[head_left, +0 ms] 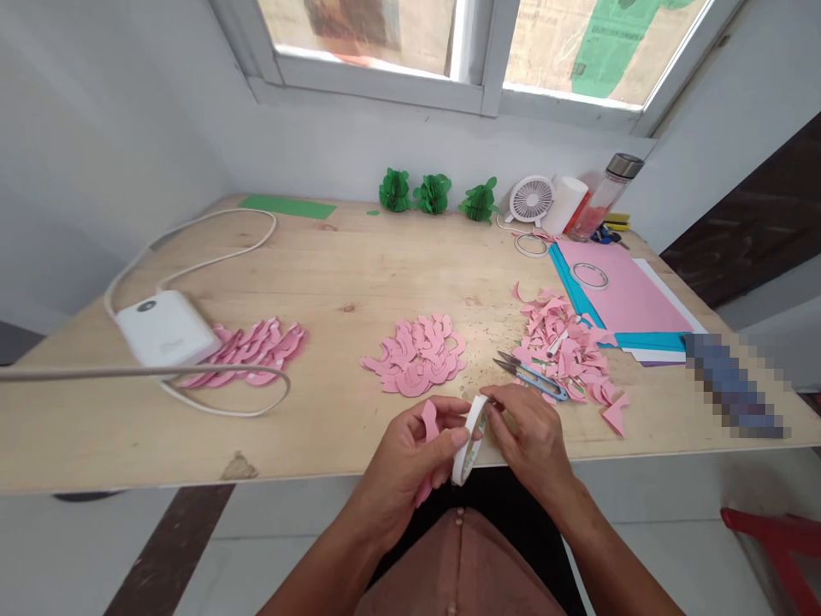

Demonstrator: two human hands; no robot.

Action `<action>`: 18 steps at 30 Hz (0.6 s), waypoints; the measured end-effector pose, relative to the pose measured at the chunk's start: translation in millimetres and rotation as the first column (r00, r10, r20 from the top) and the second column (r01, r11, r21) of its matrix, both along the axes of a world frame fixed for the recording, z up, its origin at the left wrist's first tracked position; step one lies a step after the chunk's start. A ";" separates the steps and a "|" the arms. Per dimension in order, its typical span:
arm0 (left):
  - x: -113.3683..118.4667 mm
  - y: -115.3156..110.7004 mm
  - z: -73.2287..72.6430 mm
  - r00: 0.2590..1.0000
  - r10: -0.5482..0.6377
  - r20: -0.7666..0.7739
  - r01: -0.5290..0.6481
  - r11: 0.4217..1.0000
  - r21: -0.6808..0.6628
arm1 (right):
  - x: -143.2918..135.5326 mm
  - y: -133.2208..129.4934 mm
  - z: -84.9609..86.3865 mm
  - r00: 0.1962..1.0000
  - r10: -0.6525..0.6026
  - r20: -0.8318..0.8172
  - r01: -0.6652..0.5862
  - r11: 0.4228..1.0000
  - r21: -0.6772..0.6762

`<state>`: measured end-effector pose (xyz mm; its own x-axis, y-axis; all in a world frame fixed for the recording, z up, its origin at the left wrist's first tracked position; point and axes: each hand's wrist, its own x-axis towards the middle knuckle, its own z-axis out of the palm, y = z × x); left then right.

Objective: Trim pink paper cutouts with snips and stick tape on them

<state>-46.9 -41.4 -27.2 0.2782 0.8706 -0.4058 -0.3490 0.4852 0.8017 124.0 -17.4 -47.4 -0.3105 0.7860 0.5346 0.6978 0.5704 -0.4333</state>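
Note:
My left hand is closed around a curvy pink paper cutout and also pinches a roll of white double-sided tape. The fingers of my right hand are pinched at the top edge of that roll. Both hands are over the table's front edge, close to my body. Just beyond them lies a pile of pink paper cutouts. To the right, thread snips with blue handles rest against a heap of pink paper scraps.
A white power bank with a cable and more pink cutouts lie at left. Green paper ornaments, a small fan and a bottle stand at the back. Coloured sheets carry another tape roll.

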 end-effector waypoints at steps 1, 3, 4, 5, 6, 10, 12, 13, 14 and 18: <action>0.6 0.0 0.5 1.000 0.007 -0.003 -0.007 1.000 0.009 | -1.1 -0.5 -1.0 1.000 0.002 0.000 -0.002 1.000 -0.005; 1.1 0.1 2.0 1.000 0.027 -0.003 -0.027 1.000 0.013 | -3.2 -1.4 -2.6 1.000 0.002 -0.001 -0.002 1.000 -0.016; 1.1 0.2 2.8 1.000 0.029 -0.002 -0.029 1.000 0.009 | -3.9 -1.8 -3.1 1.000 0.003 0.000 -0.003 1.000 -0.021; 0.8 0.4 3.4 1.000 0.026 0.001 -0.026 1.000 0.004 | -4.2 -2.3 -3.3 1.000 0.006 0.003 -0.006 1.000 -0.025; 0.4 0.6 3.8 1.000 0.020 0.007 -0.020 1.000 -0.002 | -3.7 -2.7 -3.2 1.000 0.013 0.006 -0.013 0.999 -0.031; -2.5 1.9 4.3 0.999 0.032 0.038 -0.031 0.999 -0.033 | 9.4 -1.7 -1.7 1.000 0.022 0.017 -0.021 0.998 -0.057; -3.9 2.2 4.8 0.997 0.074 0.032 -0.072 0.996 -0.052 | 23.2 2.3 -2.7 0.998 -0.058 0.026 0.059 0.997 -0.044; -4.5 2.2 5.2 0.995 0.095 0.025 -0.093 0.994 -0.062 | 31.1 5.5 -3.8 0.993 -0.112 0.041 0.114 0.993 -0.034; -4.9 2.0 5.6 0.993 0.113 0.017 -0.112 0.991 -0.069 | 38.8 9.2 -5.1 0.980 -0.184 0.073 0.186 0.982 -0.018; -4.9 -0.1 6.8 0.991 0.129 0.017 -0.127 0.988 -0.087 | 61.7 25.1 -9.7 0.880 -0.309 0.361 0.320 0.947 0.031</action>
<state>-51.8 -41.5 -20.4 0.1765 0.8621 -0.4751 -0.4304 0.5016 0.7504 185.7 7.7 -57.1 -0.2100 0.8875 0.4102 0.9486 0.2865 -0.1342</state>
